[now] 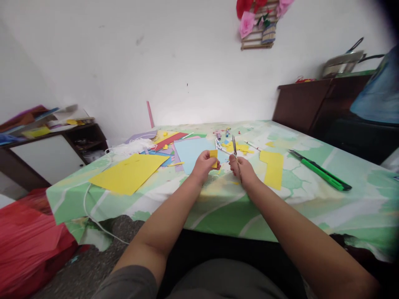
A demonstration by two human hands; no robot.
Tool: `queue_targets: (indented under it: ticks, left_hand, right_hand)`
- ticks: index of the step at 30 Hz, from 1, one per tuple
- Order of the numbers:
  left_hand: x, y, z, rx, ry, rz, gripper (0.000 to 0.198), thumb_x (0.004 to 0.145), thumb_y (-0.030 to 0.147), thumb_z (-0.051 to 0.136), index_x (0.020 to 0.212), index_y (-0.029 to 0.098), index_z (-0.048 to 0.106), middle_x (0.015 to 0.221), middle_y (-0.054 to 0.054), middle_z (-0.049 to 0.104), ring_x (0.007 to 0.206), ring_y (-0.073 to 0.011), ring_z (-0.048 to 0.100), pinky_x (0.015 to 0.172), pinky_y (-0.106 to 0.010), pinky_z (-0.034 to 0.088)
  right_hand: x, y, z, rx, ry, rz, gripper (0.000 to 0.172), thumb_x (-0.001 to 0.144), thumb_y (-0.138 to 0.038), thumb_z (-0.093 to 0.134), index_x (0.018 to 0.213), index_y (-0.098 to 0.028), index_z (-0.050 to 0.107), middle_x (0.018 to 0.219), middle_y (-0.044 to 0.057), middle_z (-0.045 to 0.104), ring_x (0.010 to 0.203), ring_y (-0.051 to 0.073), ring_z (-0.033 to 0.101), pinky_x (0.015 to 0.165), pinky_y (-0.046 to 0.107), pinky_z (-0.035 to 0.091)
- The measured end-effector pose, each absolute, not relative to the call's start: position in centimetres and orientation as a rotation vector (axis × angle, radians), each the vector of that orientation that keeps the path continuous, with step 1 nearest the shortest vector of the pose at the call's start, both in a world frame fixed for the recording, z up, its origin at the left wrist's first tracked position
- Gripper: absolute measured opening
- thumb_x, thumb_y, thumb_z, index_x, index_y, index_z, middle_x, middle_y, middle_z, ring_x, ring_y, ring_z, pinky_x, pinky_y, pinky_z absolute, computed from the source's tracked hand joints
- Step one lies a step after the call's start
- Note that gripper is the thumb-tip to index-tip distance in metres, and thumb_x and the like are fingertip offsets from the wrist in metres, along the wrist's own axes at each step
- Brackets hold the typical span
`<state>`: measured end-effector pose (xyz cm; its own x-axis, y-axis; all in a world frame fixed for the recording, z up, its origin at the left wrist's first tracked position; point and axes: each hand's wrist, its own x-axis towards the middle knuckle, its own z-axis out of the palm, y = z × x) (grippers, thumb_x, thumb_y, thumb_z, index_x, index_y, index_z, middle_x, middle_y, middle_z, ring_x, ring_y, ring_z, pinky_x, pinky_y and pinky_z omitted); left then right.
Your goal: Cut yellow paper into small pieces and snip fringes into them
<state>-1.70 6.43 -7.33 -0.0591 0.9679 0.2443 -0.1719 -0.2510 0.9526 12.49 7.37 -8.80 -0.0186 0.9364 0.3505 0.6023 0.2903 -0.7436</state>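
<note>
Between the thumb and fingers of my left hand (203, 165) is a small piece of yellow paper (213, 154), held just above the table's front part. My right hand (245, 169) is closed round a pair of scissors (235, 146), whose blades point up and away from me. The scissors are apart from the paper piece. To the right of that hand lies a yellow paper cutout (274, 170) with a notched left side. Several yellow scraps (241, 147) lie beyond the scissors. A light blue sheet (193, 151) is spread behind my left hand.
A green box cutter (324, 171) lies at the right of the cloth-covered table (311, 199). At the left are a large yellow sheet (129, 172), white string (137, 146) and coloured papers. Several markers (218, 143) lie farther back. A white cord (90, 209) hangs over the front edge.
</note>
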Motion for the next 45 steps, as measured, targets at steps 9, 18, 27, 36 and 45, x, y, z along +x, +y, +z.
queue_targets:
  ticks: [9,18,27,36,45]
  left_hand:
    - [-2.1,6.0,-7.4,1.206,1.003,1.457,0.015,0.068,0.029,0.057,0.070,0.016,0.050,0.057,0.001,0.055,0.053,-0.0104,0.056,0.050,-0.022,0.044]
    - [-2.1,6.1,-7.4,1.119,0.934,1.519,0.017,0.066,0.019,0.060,0.075,0.016,0.046,0.065,0.002,0.056,0.057,-0.0106,0.060,0.057,-0.025,0.048]
    - [-2.4,6.0,-7.2,1.054,0.937,1.567,0.016,0.064,0.020,0.065,0.075,0.013,0.055,0.072,-0.002,0.058,0.064,-0.0118,0.059,0.063,-0.028,0.049]
    - [-2.7,6.9,-8.0,0.928,0.924,1.582,0.022,0.062,0.024,0.067,0.077,0.017,0.052,0.075,0.002,0.056,0.065,-0.0061,0.052,0.058,-0.018,0.040]
    - [-2.3,6.8,-8.2,1.025,0.929,1.511,0.026,0.055,0.029,0.071,0.073,0.017,0.057,0.071,0.002,0.057,0.067,-0.0080,0.052,0.061,-0.021,0.037]
  right_hand:
    - [12.2,7.0,-8.3,-1.408,-1.785,0.487,0.046,0.071,-0.064,0.038,0.058,-0.021,0.043,0.056,-0.001,0.049,0.055,0.013,0.044,0.051,0.026,0.032]
    - [11.9,6.9,-8.5,-1.495,-1.879,0.361,0.040,0.072,-0.060,0.042,0.059,-0.022,0.041,0.057,0.000,0.049,0.054,0.014,0.042,0.050,0.026,0.028]
    - [11.8,6.7,-8.4,-1.505,-1.921,0.334,0.038,0.070,-0.057,0.047,0.058,-0.022,0.043,0.057,0.001,0.051,0.054,0.014,0.044,0.050,0.026,0.027]
    - [12.2,7.2,-8.6,-1.449,-1.796,0.418,0.027,0.072,-0.048,0.047,0.068,-0.021,0.048,0.068,0.002,0.055,0.065,0.016,0.049,0.057,0.027,0.033]
    - [11.8,7.3,-8.7,-1.264,-1.794,0.670,0.027,0.062,-0.045,0.057,0.071,-0.020,0.052,0.066,-0.001,0.055,0.063,0.014,0.050,0.060,0.027,0.039]
